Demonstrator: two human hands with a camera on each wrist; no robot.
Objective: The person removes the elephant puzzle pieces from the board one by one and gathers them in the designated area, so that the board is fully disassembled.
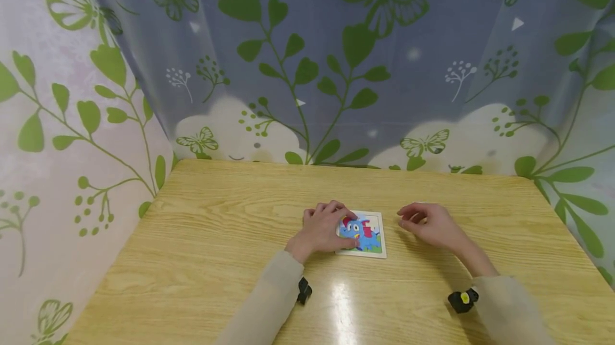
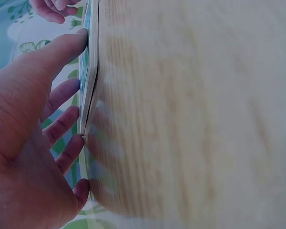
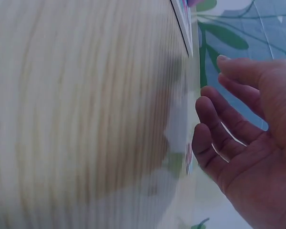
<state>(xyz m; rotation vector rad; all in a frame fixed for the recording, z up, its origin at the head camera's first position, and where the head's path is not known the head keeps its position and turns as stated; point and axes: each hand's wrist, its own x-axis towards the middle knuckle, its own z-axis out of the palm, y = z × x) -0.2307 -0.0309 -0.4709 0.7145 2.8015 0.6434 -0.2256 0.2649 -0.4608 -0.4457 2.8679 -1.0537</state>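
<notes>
A small square puzzle board point(image 1: 377, 249) with a pale frame lies flat on the table. Its picture shows a blue cartoon animal with red parts. My left hand point(image 1: 323, 230) rests over the board's left side, fingers spread, the thumb and index finger reaching onto the picture. From the left wrist view, the thumb point(image 2: 69, 47) lies at the board's surface and the other fingers spread along its edge. To the right of the board, my right hand point(image 1: 432, 225) hovers low over the table with loosely bent fingers, holding nothing visible. A small coloured thing point(image 3: 188, 157) shows edge-on near its fingertips.
The wooden table point(image 1: 216, 217) reaches back to a blue curtain point(image 1: 307, 67) printed with green leaves and butterflies. Pale printed cloth point(image 1: 57, 174) hangs at the left side, and similar cloth at the right. Each wrist carries a small black camera point(image 1: 463, 300).
</notes>
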